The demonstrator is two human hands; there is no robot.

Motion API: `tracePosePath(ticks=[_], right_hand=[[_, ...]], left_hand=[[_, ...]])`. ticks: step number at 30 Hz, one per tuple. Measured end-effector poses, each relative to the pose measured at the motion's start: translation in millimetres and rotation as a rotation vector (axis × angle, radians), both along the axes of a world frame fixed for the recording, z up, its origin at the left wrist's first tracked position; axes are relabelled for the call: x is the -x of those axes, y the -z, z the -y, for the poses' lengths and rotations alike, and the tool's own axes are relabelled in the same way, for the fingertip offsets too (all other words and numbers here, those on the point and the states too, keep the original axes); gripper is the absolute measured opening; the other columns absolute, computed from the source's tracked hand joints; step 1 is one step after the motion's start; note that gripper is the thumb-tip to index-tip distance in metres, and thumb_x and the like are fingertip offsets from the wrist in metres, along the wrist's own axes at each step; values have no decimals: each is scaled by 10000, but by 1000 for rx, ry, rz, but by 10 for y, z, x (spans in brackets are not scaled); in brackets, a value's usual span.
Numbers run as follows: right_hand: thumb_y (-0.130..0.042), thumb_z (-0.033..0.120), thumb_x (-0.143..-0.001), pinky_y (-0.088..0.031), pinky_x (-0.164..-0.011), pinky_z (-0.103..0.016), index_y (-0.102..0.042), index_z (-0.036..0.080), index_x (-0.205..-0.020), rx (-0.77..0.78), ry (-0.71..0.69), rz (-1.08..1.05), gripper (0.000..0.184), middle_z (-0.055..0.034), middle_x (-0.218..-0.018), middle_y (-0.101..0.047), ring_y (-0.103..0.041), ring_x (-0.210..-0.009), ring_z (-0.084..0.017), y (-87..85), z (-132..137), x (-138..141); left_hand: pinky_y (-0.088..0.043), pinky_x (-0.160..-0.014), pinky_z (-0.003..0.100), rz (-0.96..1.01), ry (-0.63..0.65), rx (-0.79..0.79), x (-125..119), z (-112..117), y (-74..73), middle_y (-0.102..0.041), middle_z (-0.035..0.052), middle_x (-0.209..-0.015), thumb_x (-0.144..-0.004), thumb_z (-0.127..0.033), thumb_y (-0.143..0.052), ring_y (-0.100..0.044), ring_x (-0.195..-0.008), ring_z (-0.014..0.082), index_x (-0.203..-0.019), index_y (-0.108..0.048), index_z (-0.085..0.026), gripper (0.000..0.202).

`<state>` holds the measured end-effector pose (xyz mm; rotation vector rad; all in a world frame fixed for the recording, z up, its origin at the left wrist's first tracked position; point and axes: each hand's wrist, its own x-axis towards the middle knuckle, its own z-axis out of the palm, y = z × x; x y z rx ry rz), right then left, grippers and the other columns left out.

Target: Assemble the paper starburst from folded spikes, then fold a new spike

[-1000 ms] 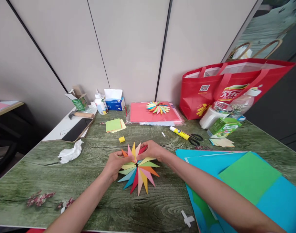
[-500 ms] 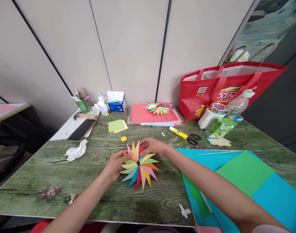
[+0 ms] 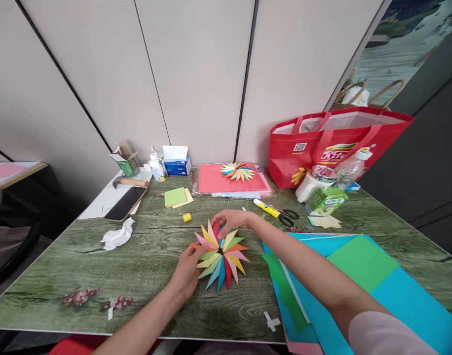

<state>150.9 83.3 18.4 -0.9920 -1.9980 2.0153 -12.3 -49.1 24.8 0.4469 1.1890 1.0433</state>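
Between my hands is a many-pointed paper star (image 3: 226, 261) folded from red, yellow, pink, green, blue and orange pieces, with a small hole at its centre. My left hand (image 3: 191, 264) pinches its left points between thumb and fingers. At the upper edge, my right hand (image 3: 231, 221) grips the star near a red and a blue point; part of its fingers lies behind the paper. A yellow glue stick cap (image 3: 187, 217) lies just beyond the star. Farther right, a glue stick (image 3: 266, 208) rests against black-handled scissors (image 3: 288, 217).
A second paper star (image 3: 238, 171) sits on a red paper pack (image 3: 207, 183) by the wall. Coloured sheets (image 3: 362, 266) cover the right side, near a red bag (image 3: 285, 153), a jar and a green box (image 3: 326, 201). Left are crumpled tissue (image 3: 118, 235), a phone (image 3: 125, 203) and a hammer (image 3: 133, 182).
The star has turned slightly and shifted a little to the right in the view, with both hands still on it. My left hand has moved right along with it.
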Motion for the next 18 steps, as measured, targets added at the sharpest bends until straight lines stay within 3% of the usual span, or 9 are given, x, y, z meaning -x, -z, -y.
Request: tracePosePath(ticks=[5,8,12,14,18], right_hand=[[-801,297,-431,-435,-647,-222,-590,139,-936,-25,-49,-3,569,-3,-762,-618,-560,-695,-115,19,-9,-3],[-789,312,-470,-436,-668,-226,-565,146,-977,-74,-94,-3,579,-16,-826,-609,-557,-748,-125,26,21,-29],[-806,292,-432,-434,-696,-224,-502,179,-1077,-144,-170,3,723,-21,-929,-588,-548,-837,-141,0,43,-128],[-811,286,-419,-432,-711,-224,-478,188,-1110,-181,-200,12,773,-19,-940,-582,-547,-853,-145,-24,49,-174],[-816,281,-405,-433,-699,-218,-478,194,-1112,-244,-250,39,788,-10,-918,-582,-551,-837,-145,-70,81,-183]], left_hand=[[-452,-500,238,-36,56,-64,39,-28,-67,-673,35,-672,-531,-306,-763,-598,-526,141,-818,-606,-134,369],[-450,-498,236,-37,68,-66,47,-10,-17,-672,37,-666,-524,-295,-766,-592,-524,138,-795,-612,-128,354],[-456,-518,248,-29,61,-43,41,41,47,-672,33,-669,-516,-311,-766,-594,-531,141,-771,-624,-133,341],[-461,-549,253,-41,126,-49,65,33,39,-678,41,-697,-518,-309,-767,-608,-568,149,-790,-633,-137,349],[-469,-631,257,-80,403,-33,228,-192,-40,-690,88,-808,-527,-272,-775,-633,-689,170,-838,-648,-123,368]])
